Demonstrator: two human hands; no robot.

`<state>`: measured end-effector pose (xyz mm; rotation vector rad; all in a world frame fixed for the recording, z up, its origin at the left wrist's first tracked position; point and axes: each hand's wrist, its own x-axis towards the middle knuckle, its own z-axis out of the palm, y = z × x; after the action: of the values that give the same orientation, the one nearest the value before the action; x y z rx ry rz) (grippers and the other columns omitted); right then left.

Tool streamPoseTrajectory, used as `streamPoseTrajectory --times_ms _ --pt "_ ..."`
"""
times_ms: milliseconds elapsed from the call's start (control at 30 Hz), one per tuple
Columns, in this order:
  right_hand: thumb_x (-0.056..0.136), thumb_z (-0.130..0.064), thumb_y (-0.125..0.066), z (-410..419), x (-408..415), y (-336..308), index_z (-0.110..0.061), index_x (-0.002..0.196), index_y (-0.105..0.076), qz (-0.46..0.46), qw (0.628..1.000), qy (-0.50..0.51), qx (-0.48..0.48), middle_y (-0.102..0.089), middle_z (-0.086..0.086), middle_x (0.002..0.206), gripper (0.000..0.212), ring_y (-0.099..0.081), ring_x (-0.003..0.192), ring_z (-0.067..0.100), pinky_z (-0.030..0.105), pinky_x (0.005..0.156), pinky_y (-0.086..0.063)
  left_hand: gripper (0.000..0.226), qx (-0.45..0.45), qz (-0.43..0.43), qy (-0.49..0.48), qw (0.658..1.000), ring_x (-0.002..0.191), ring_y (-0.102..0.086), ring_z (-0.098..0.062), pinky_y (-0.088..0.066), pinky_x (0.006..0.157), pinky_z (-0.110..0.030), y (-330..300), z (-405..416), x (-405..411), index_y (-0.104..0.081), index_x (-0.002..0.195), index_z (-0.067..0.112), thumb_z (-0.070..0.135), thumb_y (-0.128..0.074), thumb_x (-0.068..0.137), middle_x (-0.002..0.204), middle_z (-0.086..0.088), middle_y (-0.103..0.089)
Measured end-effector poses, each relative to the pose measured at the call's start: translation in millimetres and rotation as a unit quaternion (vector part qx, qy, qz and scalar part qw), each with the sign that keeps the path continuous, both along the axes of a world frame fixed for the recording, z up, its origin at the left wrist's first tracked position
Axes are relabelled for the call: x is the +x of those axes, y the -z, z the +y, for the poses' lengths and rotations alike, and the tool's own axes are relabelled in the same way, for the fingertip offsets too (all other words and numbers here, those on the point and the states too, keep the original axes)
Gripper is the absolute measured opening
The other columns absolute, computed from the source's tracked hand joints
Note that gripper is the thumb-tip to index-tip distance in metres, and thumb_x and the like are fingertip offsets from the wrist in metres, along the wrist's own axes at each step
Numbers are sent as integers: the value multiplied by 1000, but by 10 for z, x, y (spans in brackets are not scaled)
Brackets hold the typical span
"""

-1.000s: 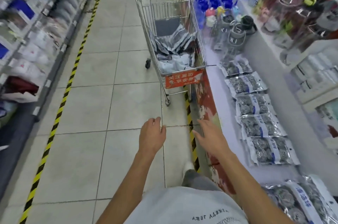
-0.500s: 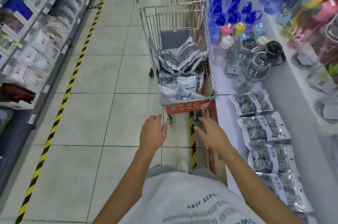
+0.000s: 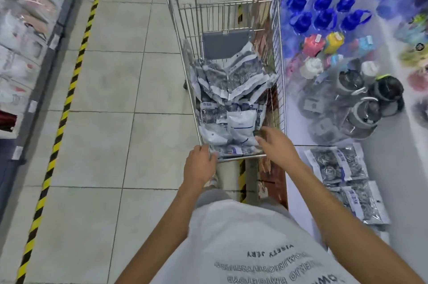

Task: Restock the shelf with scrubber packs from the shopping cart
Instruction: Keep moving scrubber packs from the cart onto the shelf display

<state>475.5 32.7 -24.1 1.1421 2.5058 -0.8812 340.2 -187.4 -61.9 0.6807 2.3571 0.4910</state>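
Note:
A wire shopping cart (image 3: 279,70) stands straight ahead in the aisle, heaped with silver-and-white scrubber packs (image 3: 231,103). My left hand (image 3: 200,165) reaches over the cart's near rim, its fingertips at the nearest pack (image 3: 238,151). My right hand (image 3: 276,147) is inside the near right corner with fingers spread and relaxed just above the packs, holding nothing. On the white shelf (image 3: 391,167) to the right lie two scrubber packs (image 3: 337,163) flat in a row toward me.
Blue-lidded bottles (image 3: 324,17), coloured cups and grey kettles (image 3: 361,116) crowd the shelf beyond the laid packs. A rack of packaged goods (image 3: 23,40) lines the left side behind a yellow-black floor stripe (image 3: 67,98). Tiled floor lies between.
I have stepped up to the cart, which now fills the middle of the view. Both hands moved forward from open air to the cart's near end and its packs.

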Motion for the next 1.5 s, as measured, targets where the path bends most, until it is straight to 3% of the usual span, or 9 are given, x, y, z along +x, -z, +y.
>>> streamPoseTrajectory --times_ms 300,500,600,700,767,900,1100,1333,1500 --pt "102 -46 -53 528 -834 600 -14 143 -54 -45 990 87 -105 -65 11 133 52 -63 114 29 36 95 -49 50 -9 -76 -48 996 133 -51 -36 -42 108 -43 377 887 -957 -46 148 4 29 -51 104 145 -20 -52" --pt "105 -37 -53 832 -1545 1201 -10 149 -47 -41 983 97 -153 -54 10 149 52 -53 133 29 37 107 -41 43 -40 -120 -104 986 118 -60 -35 -51 99 -44 991 1461 -1395 -53 136 3 30 -56 102 132 -18 -57" --pt "104 -33 -52 1015 -1845 1599 -7 142 -53 -51 985 84 -142 -62 13 136 46 -60 122 32 36 92 -45 50 -79 -136 -132 979 113 -64 -35 -54 98 -44 1359 1677 -1560 -48 140 -1 27 -60 101 139 -21 -52" --pt "104 -31 -50 1122 -1991 2003 -1 117 -58 -98 985 48 -135 -60 14 102 33 -62 104 37 33 73 -34 61 -95 -163 -199 962 79 -66 -13 -56 59 -18 1667 1788 -1659 -38 150 0 17 -66 98 147 -23 -48" --pt "105 -32 -49 1158 -2056 2179 -1 108 -56 -130 982 39 -133 -58 18 97 31 -61 100 38 34 71 -34 71 -92 -182 -238 949 72 -61 -8 -50 51 -15 1828 1822 -1685 -27 157 4 12 -65 98 151 -21 -44" --pt "101 -30 -53 1188 -2180 2346 1 110 -63 -158 975 66 -139 -68 24 109 34 -65 101 40 35 73 -42 66 -88 -213 -298 927 88 -67 -24 -62 57 -26 1965 1851 -1733 -33 151 1 8 -66 95 137 -19 -55" --pt "92 -29 -70 1253 -2314 2465 -3 119 -66 -148 942 210 -216 -69 15 114 38 -66 107 33 35 80 -52 40 -80 -243 -349 902 103 -67 -23 -54 95 -31 2066 1910 -1823 -60 124 7 24 -77 92 113 -8 -68" --pt "86 -41 -79 1213 -2272 2521 -1 151 -36 -168 890 309 -291 -48 12 153 87 -48 139 30 31 105 -43 43 -71 -266 -354 894 103 -68 -21 -54 95 -28 2052 1962 -1880 -65 128 12 25 -80 89 122 -5 -71" --pt "85 -35 -82 1185 -2178 2422 -6 152 -34 -152 872 335 -323 -46 12 155 88 -48 138 32 44 113 -43 32 -34 -284 -360 888 87 -62 -15 -54 82 -33 1975 1885 -1842 -61 125 18 15 -70 95 116 -5 -70"
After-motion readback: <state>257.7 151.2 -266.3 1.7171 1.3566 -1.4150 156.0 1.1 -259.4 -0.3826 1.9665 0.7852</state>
